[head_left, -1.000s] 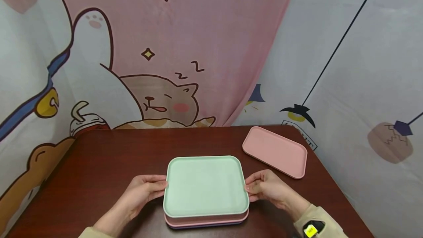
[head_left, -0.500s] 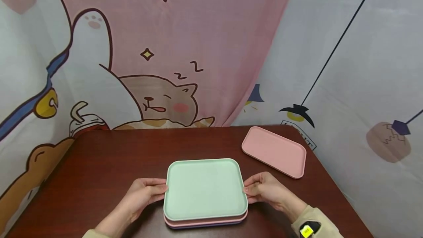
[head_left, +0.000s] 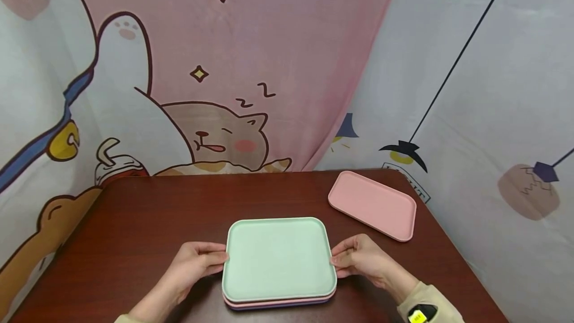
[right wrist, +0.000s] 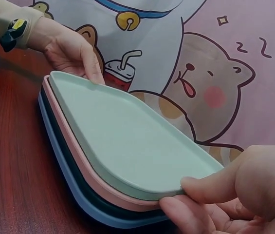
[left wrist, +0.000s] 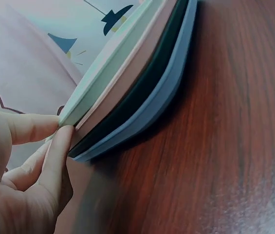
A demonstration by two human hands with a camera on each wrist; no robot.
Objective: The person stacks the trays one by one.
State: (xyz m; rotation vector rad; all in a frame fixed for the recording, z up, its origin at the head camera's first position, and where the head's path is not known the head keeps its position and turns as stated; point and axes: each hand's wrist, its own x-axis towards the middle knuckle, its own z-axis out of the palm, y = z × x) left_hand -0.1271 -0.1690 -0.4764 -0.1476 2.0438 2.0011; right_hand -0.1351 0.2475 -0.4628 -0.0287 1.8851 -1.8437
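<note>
A mint-green rectangular tray (head_left: 279, 258) tops a stack near the table's front edge. Beneath it lie a pink tray (right wrist: 83, 161), a dark green tray (left wrist: 137, 87) and a blue tray (left wrist: 169, 85), their edges nearly in line. My left hand (head_left: 195, 268) pinches the mint-green tray's left rim between thumb and fingers. At the opposite rim, my right hand (head_left: 363, 260) pinches it too, its thumb (right wrist: 210, 185) on the rim and a finger just below. Fingertips under the tray are partly hidden.
A smaller pink tray (head_left: 372, 206) lies at an angle at the back right of the dark red-brown wooden table (head_left: 179, 203). A cartoon-printed curtain (head_left: 291, 64) hangs behind the table and along both sides.
The mint-green tray has come down onto the stack, and the strip of pink tray showing under its front edge has narrowed. Both hands have lowered slightly with it.
</note>
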